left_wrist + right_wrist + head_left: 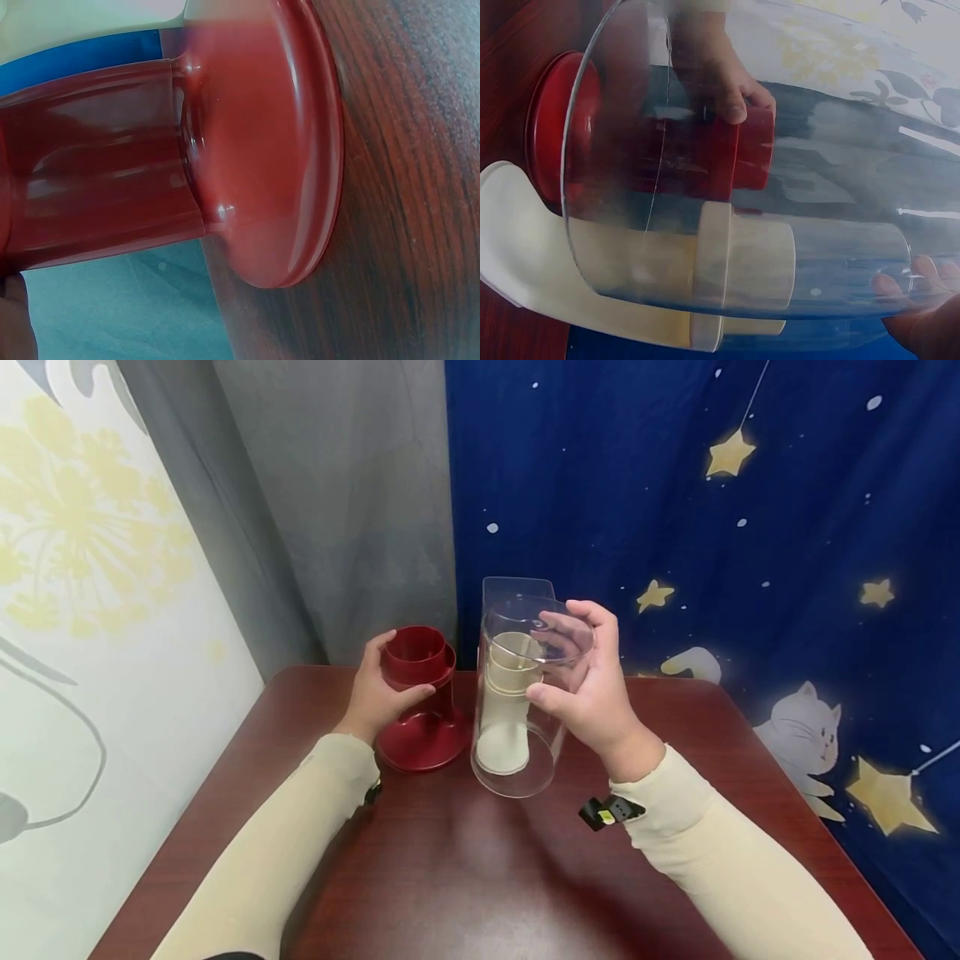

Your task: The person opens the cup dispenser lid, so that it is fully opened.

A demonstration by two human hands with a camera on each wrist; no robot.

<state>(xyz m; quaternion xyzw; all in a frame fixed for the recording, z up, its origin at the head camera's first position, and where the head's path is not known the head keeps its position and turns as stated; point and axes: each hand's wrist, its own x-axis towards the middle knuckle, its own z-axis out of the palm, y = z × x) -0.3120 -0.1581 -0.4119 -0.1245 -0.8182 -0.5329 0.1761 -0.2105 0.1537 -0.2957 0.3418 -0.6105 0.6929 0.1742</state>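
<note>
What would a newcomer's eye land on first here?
Probably the large clear cylinder, held near its upper rim by the right hand, with a cream stand showing through it. Next, the glossy red stand to its left, gripped by the left hand. Behind the table, a star-patterned blue curtain fills the upper right.

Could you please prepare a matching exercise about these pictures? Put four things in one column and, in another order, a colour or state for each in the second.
1. Red stand
2. Clear container
3. Tabletop
4. Starry curtain

A. Dark blue
B. Gripped by the left hand
C. Reddish brown, with wood grain
D. Gripped by the right hand

Right pairs: 1-B, 2-D, 3-C, 4-A
</note>
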